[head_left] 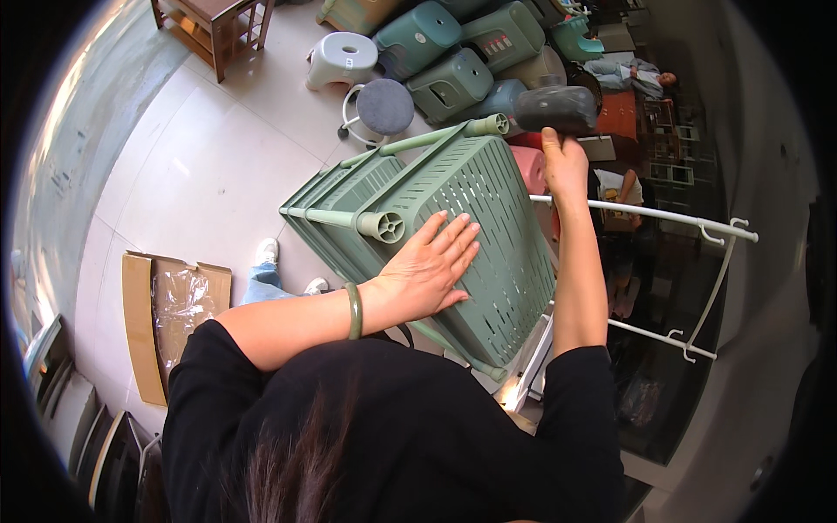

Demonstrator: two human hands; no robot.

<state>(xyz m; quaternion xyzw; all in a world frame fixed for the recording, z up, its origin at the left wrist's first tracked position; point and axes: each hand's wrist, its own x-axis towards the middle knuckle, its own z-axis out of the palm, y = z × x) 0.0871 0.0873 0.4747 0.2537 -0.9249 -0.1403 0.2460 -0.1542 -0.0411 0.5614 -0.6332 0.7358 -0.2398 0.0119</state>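
A green plastic shelf rack (501, 209) with slatted tiers and round corner posts lies tilted in front of me. My left hand (427, 270) rests flat on its slatted end panel, fingers stretched, with a bangle on the wrist. Close above those fingers is the open ribbed end of one post (381, 227); a second post end (490, 125) sticks out at the far corner. Raised beyond the panel's right side, my right hand (567, 166) is closed around a mallet with a thick dark head (556, 110). The mallet head is apart from the rack, and its handle is mostly hidden by my hand.
Plastic stools (344, 59) and bins (449, 85) crowd the far side, beside a grey round-topped stool (384, 106). White metal rails with hooks (645, 209) stand at right. Flattened cardboard (139, 322) lies at left, a wooden table (214, 26) at far left. Other people sit at far right.
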